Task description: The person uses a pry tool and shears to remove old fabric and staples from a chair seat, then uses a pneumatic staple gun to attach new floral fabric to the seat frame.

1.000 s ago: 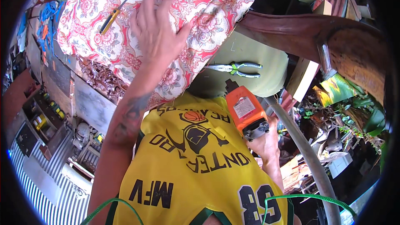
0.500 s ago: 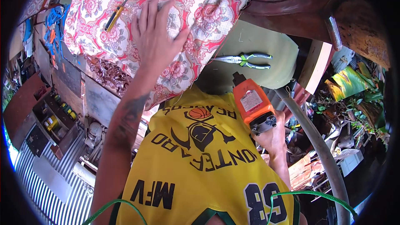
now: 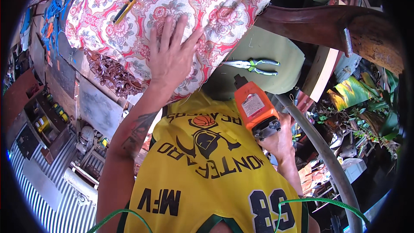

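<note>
Floral fabric (image 3: pixel 215 0) in red, white and grey covers a wide piece in front of me. My left hand (image 3: pixel 172 62) lies flat on it with the fingers spread. A screwdriver (image 3: pixel 125 11) with a yellow and black handle rests on the cloth beyond that hand. On the right, my right hand (image 3: pixel 278 140) grips an orange and black staple gun (image 3: pixel 255 105) close to my yellow jersey, its narrow nose toward the fabric edge. Its handle and most of my right fingers are hidden. Green-handled long-nose pliers (image 3: pixel 254 65) lie just past the nose.
The pliers rest on an olive-green surface (image 3: pixel 280 51). Carved dark wood (image 3: pixel 110 75) shows below the fabric's left edge. A curved wooden piece (image 3: pixel 319 21) reaches in at upper right. A grey pipe (image 3: pixel 323 146) runs down my right side, beside plants (image 3: pixel 366 99).
My left hand has shifted slightly right and nearer on the fabric. The staple gun has moved a little left. The view has tilted slightly.
</note>
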The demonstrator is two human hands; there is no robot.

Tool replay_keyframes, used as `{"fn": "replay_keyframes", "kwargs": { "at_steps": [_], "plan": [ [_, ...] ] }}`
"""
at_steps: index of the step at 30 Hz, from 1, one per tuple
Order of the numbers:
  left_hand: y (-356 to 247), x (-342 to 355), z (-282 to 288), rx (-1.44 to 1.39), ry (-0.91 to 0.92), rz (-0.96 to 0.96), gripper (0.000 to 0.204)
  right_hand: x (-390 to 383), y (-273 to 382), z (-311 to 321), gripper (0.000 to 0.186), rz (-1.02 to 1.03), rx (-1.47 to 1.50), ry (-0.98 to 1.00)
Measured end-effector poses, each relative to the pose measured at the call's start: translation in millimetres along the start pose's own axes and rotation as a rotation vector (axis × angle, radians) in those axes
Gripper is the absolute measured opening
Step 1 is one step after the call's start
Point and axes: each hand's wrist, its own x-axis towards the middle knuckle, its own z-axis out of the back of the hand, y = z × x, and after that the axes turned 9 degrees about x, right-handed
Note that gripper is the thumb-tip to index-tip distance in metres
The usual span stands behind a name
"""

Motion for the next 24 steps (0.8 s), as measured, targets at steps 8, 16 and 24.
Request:
{"fn": "replay_keyframes", "kwargs": {
  "at_steps": [8,16,24],
  "plan": [
    [7.9,18.1,6.4,0.016,0.069,0.020,0.060,-11.7,-8.6,-8.5,0.030,0.053,0.021,-0.068],
    [34.4,141.2,9.7,-0.078,-0.280,-0.186,0.066,-23.1,-19.0,-17.6,0.027,0.123,0.054,-0.152],
    [65.2,81.4,-2.9,-0.047,-0.120,-0.373,0.052,-22.6,-13.5,-33.8,0.057,-0.001,0.099,-0.130]
  ]
}}
